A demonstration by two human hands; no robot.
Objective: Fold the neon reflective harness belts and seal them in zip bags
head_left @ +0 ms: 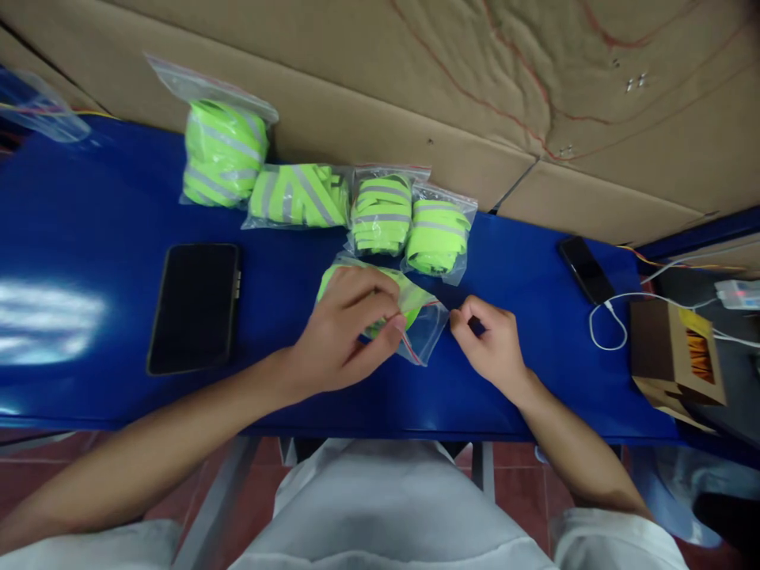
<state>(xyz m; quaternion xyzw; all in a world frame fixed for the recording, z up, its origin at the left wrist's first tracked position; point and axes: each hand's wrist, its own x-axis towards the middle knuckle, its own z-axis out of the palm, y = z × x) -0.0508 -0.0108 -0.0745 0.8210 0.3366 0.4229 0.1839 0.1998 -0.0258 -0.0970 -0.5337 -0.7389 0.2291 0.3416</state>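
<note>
A clear zip-lock bag (pixel 431 328) with a red line along its mouth lies on the blue table, partly under my left hand. Inside it is a neon-yellow reflective strap (pixel 412 298). My left hand (pixel 350 328) is closed, thumb and forefinger pinching the bag near its zip edge. At the bag's right corner, my right hand (pixel 490 340) is also closed, fingertips pinched on the plastic. Behind the hands stand more bagged neon straps: a large bundle (pixel 222 154), a flatter one (pixel 300 195) and two smaller rolls (pixel 381 214) side by side, the rightmost (pixel 438 233) nearest my right hand.
A dark tablet (pixel 195 309) lies left of my hands. To the right are a phone (pixel 586 269), a white cable (pixel 617 344) and a small cardboard box (pixel 674 352). Large cardboard panels (pixel 332 103) rise along the back edge of the blue table (pixel 285 297).
</note>
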